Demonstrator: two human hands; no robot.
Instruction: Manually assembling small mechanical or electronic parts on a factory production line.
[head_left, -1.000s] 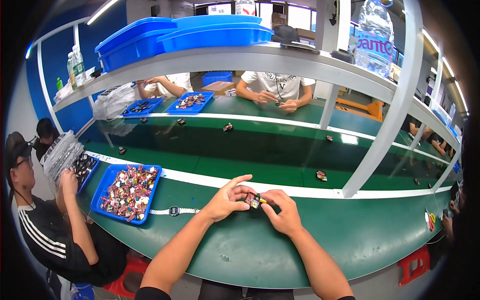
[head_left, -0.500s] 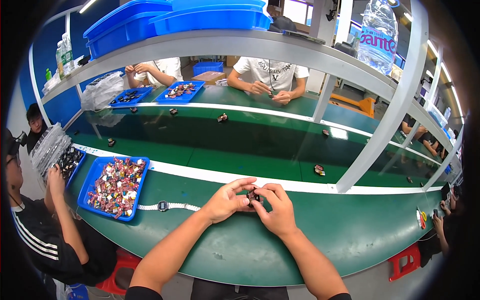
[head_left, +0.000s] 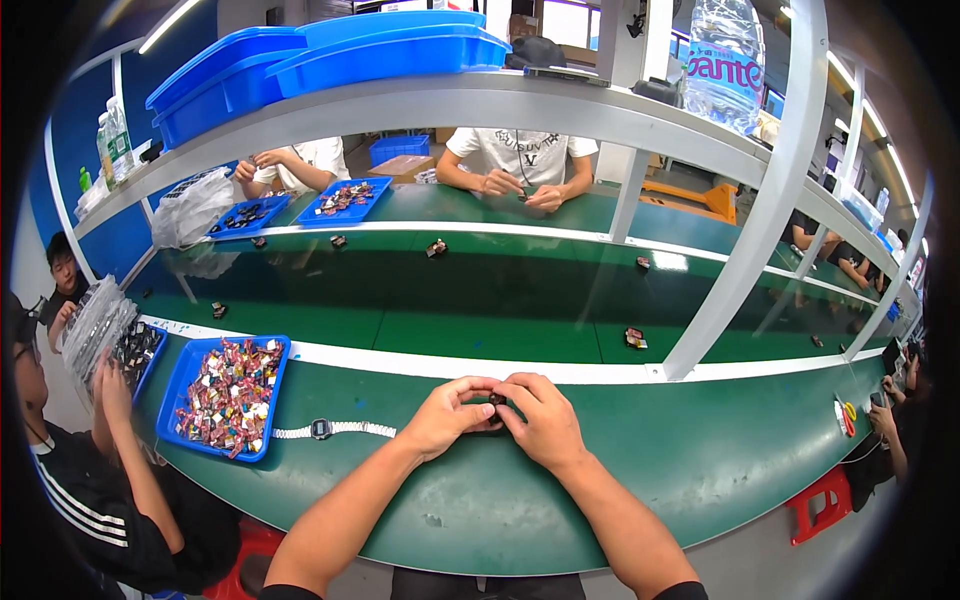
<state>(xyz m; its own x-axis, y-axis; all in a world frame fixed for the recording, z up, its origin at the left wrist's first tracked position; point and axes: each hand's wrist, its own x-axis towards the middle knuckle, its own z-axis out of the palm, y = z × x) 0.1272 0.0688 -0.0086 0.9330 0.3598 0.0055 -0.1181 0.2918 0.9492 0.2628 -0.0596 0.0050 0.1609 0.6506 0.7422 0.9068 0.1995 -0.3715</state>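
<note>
In front of me, over the green worktop (head_left: 480, 500), my left hand (head_left: 447, 415) and my right hand (head_left: 543, 420) meet fingertip to fingertip. Between them they pinch a small dark part (head_left: 495, 400), mostly covered by the fingers, so its exact kind does not show. To the left of my hands lies a wristwatch (head_left: 320, 429) with a pale metal band, stretched out flat. Beyond it stands a blue tray (head_left: 283, 385) heaped with small red, white and yellow components (head_left: 232, 390).
A green conveyor belt (head_left: 440, 320) with scattered small parts runs behind a white rail. Grey shelf posts (head_left: 745, 220) rise at the right; blue bins (head_left: 380, 55) and a water bottle (head_left: 722, 70) stand overhead. Co-workers sit left and opposite. Scissors (head_left: 849, 414) lie far right.
My fingers have closed in around the small dark part, which is now more covered and turned. The whole view has shifted slightly. At the left, the neighbour's hands have moved at the plastic packaging.
</note>
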